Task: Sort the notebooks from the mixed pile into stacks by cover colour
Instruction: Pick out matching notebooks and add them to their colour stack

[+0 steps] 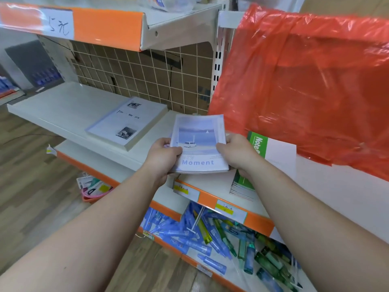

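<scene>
I hold a small bundle of pale blue notebooks (199, 142) with "Moment" on the top cover, just above the white shelf (69, 110). My left hand (162, 157) grips the bundle's left edge and my right hand (235, 152) grips its right edge. To the left on the shelf lies a stack of white notebooks (128, 123) with black-and-white photos on the cover. A green and white notebook stack (263, 148) lies to the right, partly under my right forearm and the red bag.
A red plastic bag (305, 81) hangs over the shelf at the right. A wire grid backs the shelf and an orange-edged shelf (105, 26) sits above. The lower shelf holds several blue and green packaged items (210, 239). A pink basket (92, 192) stands on the wooden floor.
</scene>
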Motion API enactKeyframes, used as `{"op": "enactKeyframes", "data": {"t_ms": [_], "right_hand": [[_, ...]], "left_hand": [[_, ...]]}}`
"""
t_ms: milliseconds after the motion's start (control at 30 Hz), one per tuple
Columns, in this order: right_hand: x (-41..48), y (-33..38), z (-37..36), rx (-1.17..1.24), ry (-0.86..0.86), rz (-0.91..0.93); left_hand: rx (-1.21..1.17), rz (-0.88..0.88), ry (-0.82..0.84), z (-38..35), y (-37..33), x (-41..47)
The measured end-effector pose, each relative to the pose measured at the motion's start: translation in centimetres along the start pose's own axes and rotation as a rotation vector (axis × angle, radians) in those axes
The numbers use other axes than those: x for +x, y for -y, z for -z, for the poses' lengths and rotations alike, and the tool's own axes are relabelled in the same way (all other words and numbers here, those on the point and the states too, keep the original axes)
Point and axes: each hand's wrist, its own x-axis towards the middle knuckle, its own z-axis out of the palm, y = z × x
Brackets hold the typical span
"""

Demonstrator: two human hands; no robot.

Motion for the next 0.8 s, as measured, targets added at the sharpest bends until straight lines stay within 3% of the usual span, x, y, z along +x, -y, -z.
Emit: {"op": "enactKeyframes", "data": {"t_ms": [300,600,800], "right_hand": [[2.4,1.1,-4.5,-0.024,-0.086,-0.108],[4.4,1.0,-9.8,-0.075,-0.243,-0.29],[5.9,-0.2,-11.0,-0.181,-0.336,-0.363]], "left_hand": [[0.09,-0.006,0.109,3.1,-0.5,5.4],[0.539,-0.205,0.29,5.8,-0.7,12.1],[0.755,-0.317,0.323,5.3,0.0,14.3]]}}
